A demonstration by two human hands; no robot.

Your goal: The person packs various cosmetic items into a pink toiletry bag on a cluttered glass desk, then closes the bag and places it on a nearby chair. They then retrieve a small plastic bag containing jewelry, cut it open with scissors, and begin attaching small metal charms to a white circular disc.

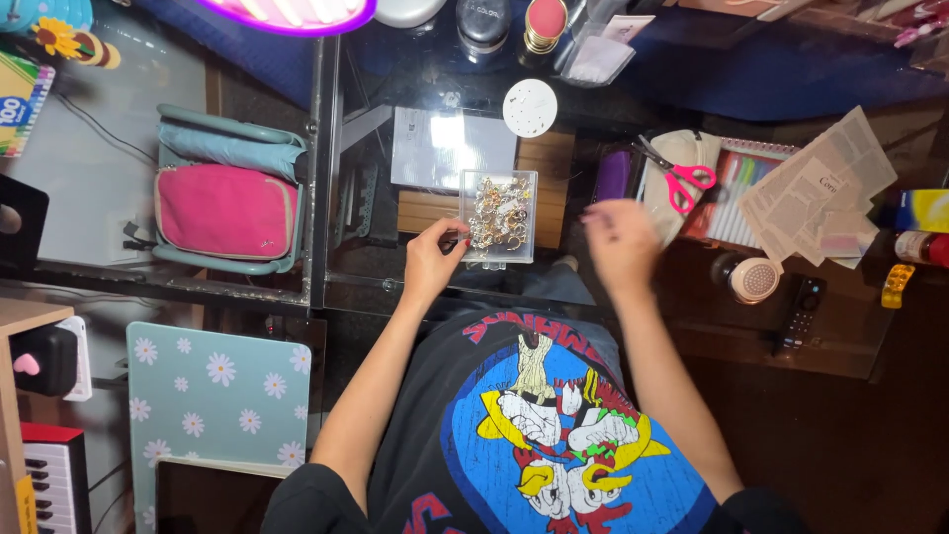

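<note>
A small clear plastic box (499, 217) filled with several gold and silver trinkets sits on the glass desk in front of me. My left hand (434, 259) touches the box's left edge with thumb and fingertips pinched at it. My right hand (621, 241) hovers blurred to the right of the box, fingers loosely curled, nothing seen in it. Pink-handled scissors (682, 180) lie just beyond my right hand on a white pouch.
A white sheet (445, 146) and a round white disc (530, 107) lie behind the box. Newspaper clippings (820, 188), a pen set, a remote (803, 311) and a small round device (753, 279) crowd the right. A pink bag (225, 210) sits left under the glass.
</note>
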